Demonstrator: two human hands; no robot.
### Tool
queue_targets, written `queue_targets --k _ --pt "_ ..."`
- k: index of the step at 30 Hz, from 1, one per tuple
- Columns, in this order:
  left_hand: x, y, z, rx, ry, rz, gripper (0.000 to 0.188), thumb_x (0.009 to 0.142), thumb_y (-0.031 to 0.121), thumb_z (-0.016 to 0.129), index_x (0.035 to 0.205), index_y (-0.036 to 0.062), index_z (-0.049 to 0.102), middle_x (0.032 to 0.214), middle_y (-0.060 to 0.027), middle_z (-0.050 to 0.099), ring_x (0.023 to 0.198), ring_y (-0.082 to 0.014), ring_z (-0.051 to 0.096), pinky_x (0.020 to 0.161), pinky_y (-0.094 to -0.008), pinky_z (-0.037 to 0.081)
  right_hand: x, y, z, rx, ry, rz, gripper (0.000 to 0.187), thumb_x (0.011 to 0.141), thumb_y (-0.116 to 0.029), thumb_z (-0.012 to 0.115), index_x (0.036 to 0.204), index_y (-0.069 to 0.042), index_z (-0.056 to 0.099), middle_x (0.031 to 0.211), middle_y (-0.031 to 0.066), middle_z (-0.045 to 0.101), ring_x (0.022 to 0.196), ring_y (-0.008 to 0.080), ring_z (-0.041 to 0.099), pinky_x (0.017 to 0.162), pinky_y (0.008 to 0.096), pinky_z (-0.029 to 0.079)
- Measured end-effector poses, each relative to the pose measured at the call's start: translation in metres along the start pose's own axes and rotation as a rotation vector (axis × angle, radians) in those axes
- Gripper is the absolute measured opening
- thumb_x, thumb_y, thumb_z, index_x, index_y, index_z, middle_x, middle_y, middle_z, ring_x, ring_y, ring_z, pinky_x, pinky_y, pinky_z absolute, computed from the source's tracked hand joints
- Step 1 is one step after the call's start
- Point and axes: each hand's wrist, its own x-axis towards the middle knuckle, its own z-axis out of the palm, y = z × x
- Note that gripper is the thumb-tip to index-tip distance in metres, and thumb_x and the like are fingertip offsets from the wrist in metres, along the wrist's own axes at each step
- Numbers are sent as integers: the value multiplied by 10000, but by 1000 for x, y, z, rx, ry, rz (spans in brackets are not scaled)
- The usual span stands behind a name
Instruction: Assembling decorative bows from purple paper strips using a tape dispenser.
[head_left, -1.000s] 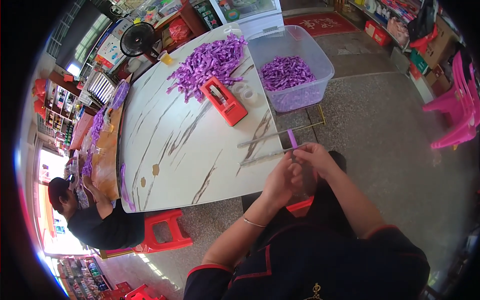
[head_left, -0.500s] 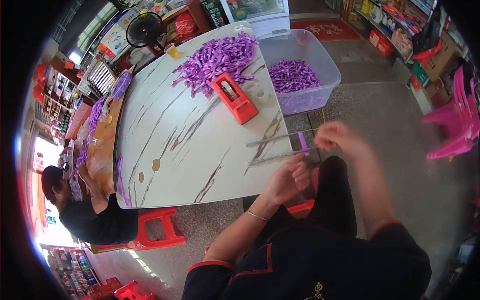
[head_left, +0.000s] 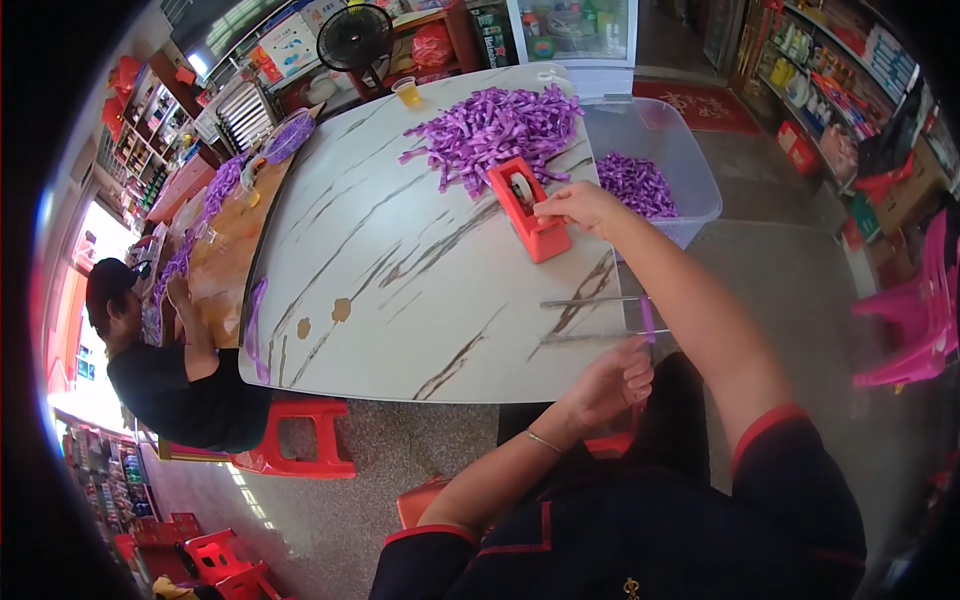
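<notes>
Since half a second ago, the right hand (head_left: 580, 207) has travelled from beside the rods up to the red, block-shaped tape dispenser (head_left: 540, 240), while the left has stayed low by the table edge.

Nearest me on the feed, the left hand (head_left: 612, 385) is curled, its fingertips at the lower end of a narrow, glossy purple strip (head_left: 647, 318); I cannot tell whether it pinches the strip or only steadies it. That strip spans two slender, greyish, parallel rods (head_left: 590, 302) that jut past the edge of the white, brown-veined table (head_left: 380, 300). I judge this piece to be partway: it is in place across the rods, and I see no tape on it yet.

Farther up, the right hand's thumb and forefinger bend in at the dispenser's near half, below its pale tape roll (head_left: 522, 188). I can't make out whether tape is between them.

Beyond lies a big loose heap of short purple pieces (head_left: 490, 130), and off the table's right side a clear plastic tub (head_left: 690, 150) holds more. Much looks handled already, though from here I can't separate finished pieces from waiting ones.
</notes>
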Motion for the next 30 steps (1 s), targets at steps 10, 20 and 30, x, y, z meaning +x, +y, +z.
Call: queue_targets --k 10,20,30 --pt "2 0 -6 -5 -32 2 293 871 139 437 1158 152 493 662 24 301 630 -112 335 624 -233 339 -32 -16 -2 114 23 65 191 760 -243 671 835 -72 632 753 -16 616 497 -4 360 385 164 189" --pt "-1 1 4 35 21 8 334 857 130 442 1190 144 465 648 25 284 631 -115 337 622 -240 333 -57 38 29 5 187 -91 251 744 -285 684 790 -41 649 733 -2 623 578 67 496 479 219 366" --pt "-2 -1 4 31 36 10 307 860 127 432 1164 133 472 645 28 281 627 -113 328 619 -241 325 -69 27 14 -745 432 -248 210 706 -256 682 745 -52 650 671 81 635 617 192 608 560 317 444"
